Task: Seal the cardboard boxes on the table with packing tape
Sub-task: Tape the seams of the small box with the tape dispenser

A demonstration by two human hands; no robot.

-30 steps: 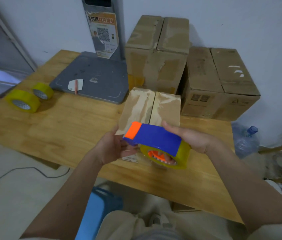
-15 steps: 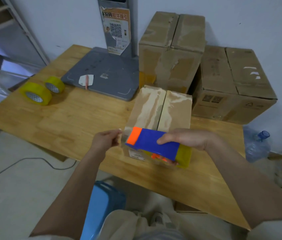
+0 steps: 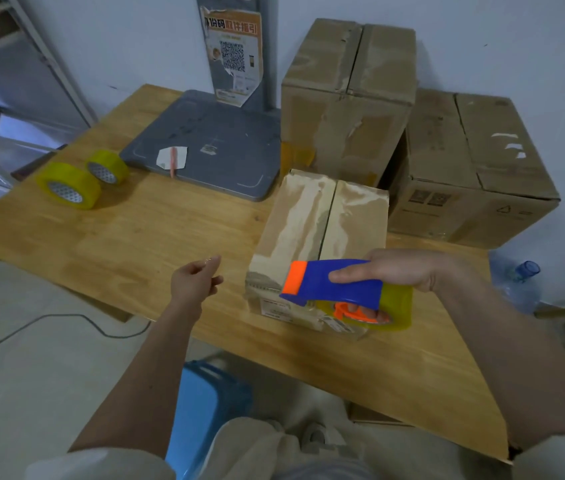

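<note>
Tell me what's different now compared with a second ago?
The left hand has let go of the tape dispenser and drawn away to the left, fingers pinched, perhaps on a tape end. The right hand still grips the dispenser at the near end of the small box. The spare tape rolls and the two back boxes lie as before.

pale bluish wall (image 3: 482,36) behind wooden table (image 3: 142,233). light tiled floor (image 3: 31,368), dark cable (image 3: 66,318) across it. white metal shelving frame (image 3: 49,64) far left. blue plastic stool (image 3: 205,410) under table edge. dim light.
</note>
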